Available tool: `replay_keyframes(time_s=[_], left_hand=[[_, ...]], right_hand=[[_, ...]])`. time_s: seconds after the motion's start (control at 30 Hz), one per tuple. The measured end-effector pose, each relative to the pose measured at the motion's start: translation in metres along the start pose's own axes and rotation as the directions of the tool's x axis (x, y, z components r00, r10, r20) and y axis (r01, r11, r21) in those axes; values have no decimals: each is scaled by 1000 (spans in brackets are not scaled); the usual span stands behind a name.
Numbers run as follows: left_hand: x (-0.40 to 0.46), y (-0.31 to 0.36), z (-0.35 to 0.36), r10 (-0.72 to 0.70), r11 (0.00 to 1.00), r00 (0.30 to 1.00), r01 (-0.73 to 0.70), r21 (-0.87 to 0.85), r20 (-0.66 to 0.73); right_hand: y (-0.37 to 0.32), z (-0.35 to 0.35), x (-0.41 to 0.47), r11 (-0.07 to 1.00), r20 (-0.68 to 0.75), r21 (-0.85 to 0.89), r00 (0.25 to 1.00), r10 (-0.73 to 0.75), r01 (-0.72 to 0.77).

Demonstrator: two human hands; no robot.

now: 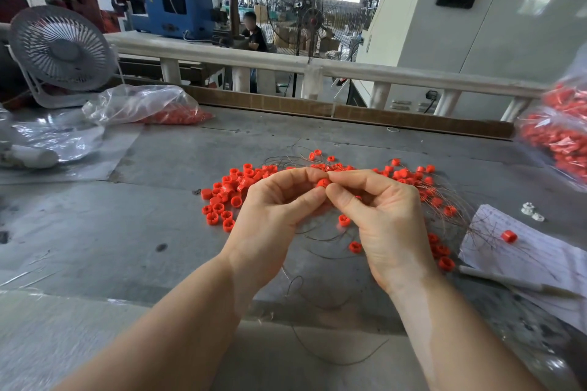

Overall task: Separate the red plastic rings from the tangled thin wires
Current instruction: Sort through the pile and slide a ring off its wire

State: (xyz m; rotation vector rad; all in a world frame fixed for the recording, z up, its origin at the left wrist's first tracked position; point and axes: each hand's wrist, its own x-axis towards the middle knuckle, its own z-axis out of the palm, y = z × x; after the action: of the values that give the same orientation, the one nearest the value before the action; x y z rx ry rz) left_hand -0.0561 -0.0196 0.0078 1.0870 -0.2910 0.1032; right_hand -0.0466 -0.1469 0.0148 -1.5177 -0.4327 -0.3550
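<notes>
Head view: both hands meet above the grey desk (158,200), left hand (273,209) and right hand (381,216) each pinching one small red plastic ring (323,182) between thumb and forefinger, above tangled thin wires (317,238) and loose red rings (228,197).

Loose rings (222,200) lie left of the hands, tangled wires (444,200) right; a fan (60,51) stands behind, far left.
</notes>
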Motion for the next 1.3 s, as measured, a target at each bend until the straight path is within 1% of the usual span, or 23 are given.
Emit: replay_keyframes(time_s=[0.23,0.37,0.53,0.73,0.83,0.9,0.97,1.07,1.17,1.3], left_hand=[[1,4,1,-45,993,999,45,-112,8],[0,5,1,-72,987,997,74,-140,22],[2,1,0,-76,989,997,74,-131,-16],[1,0,0,-59,990,998,61,-127,17],[1,0,1,-46,990,999,48,-129,19],[2,1,0,-48,990,999,49,-130,15],[2,1,0,-56,992,998,57,-113,9],[3,1,1,-49,996,999,50,-72,7],[2,1,1,-21,1000,1000,20,18,11],[2,0,-1,24,991,1000,-22,135,-12]], right_hand=[[0,1,-1,998,-4,60,1000,30,-29],[0,2,-1,996,-16,75,999,40,-39],[-1,4,-2,997,-2,71,999,40,-40],[-4,4,-2,991,37,120,998,60,-64],[-7,5,-2,970,43,201,991,129,-135],[-8,4,-1,955,48,217,979,196,-202],[-7,3,0,956,39,189,974,223,-226],[-7,5,0,961,36,183,978,204,-207],[-7,6,-1,963,47,204,985,168,-174],[-5,5,-2,973,47,164,986,158,-163]])
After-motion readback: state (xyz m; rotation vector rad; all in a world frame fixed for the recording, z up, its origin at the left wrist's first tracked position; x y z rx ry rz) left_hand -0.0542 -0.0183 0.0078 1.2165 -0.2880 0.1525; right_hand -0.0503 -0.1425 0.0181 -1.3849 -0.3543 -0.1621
